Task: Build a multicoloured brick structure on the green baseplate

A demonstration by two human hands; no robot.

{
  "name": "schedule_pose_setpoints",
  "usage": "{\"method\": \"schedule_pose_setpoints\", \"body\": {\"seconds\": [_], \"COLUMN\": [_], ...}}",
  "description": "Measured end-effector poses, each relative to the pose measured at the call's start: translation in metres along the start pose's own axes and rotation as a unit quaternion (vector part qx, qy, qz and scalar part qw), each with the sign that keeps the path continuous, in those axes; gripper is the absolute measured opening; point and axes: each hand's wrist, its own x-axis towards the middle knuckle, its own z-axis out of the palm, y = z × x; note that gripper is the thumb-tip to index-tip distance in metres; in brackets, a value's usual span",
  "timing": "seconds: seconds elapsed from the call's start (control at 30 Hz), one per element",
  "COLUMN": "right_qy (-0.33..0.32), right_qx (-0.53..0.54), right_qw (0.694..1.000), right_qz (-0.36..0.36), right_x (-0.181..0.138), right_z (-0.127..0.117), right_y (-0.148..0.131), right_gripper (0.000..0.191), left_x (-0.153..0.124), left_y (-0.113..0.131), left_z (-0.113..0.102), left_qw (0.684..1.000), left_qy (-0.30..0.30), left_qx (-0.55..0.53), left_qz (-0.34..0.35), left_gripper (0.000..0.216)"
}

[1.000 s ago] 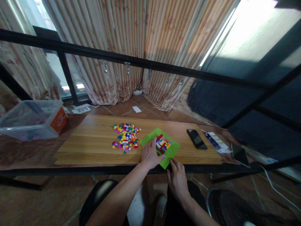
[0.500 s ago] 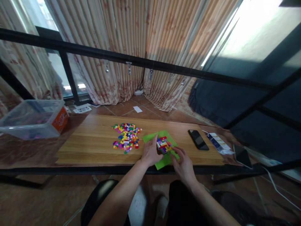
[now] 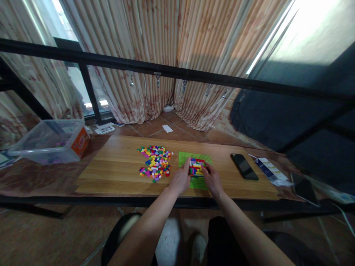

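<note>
A multicoloured block of toy building bricks (image 3: pixel 197 168) sits on a green studded baseplate (image 3: pixel 183 156), which lies squared to the wooden board. My left hand (image 3: pixel 181 178) presses against the left side of the brick block, thumb and fingers along its edge. On the opposite side, my right hand (image 3: pixel 213 179) has its bent fingers against the block's right edge. The two hands hold the block between them; some fingertips are hidden. To the left of the plate, loose toy bricks (image 3: pixel 156 162) of many colours lie in a spread pile.
The wooden board (image 3: pixel 111 170) carries a black phone (image 3: pixel 244 167) at right. Beyond it lie printed papers (image 3: pixel 270 170) and a dark tablet-like device (image 3: pixel 305 188). A clear plastic bin (image 3: pixel 47 144) stands at far left. A black metal rail (image 3: pixel 183 74) crosses in front of the curtains.
The green baseplate has turned from a slant to square with the board. My right hand has shifted from the plate's lower right corner to the brick block's right side. The view has shifted slightly.
</note>
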Motion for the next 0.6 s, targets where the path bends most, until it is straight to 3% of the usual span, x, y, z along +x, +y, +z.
{"method": "schedule_pose_setpoints", "body": {"seconds": [0.3, 0.47, 0.6], "right_qy": [-0.014, 0.004, -0.021], "right_qx": [-0.016, -0.029, -0.037], "right_qw": [1.000, 0.999, 0.998], "right_qz": [-0.009, -0.029, -0.042], "right_x": [0.007, 0.014, 0.016], "right_z": [0.008, 0.020, 0.020], "right_y": [0.001, 0.002, -0.001], "right_gripper": [0.067, 0.066, 0.061], "left_x": [0.002, 0.013, 0.018], "left_y": [-0.008, -0.009, 0.000], "left_z": [0.008, 0.003, -0.003], "left_qw": [1.000, 0.999, 0.997], "left_qy": [0.024, 0.042, 0.046], "left_qx": [0.006, 0.023, 0.030], "left_qz": [0.008, -0.019, -0.055], "left_gripper": [0.078, 0.076, 0.077]}}
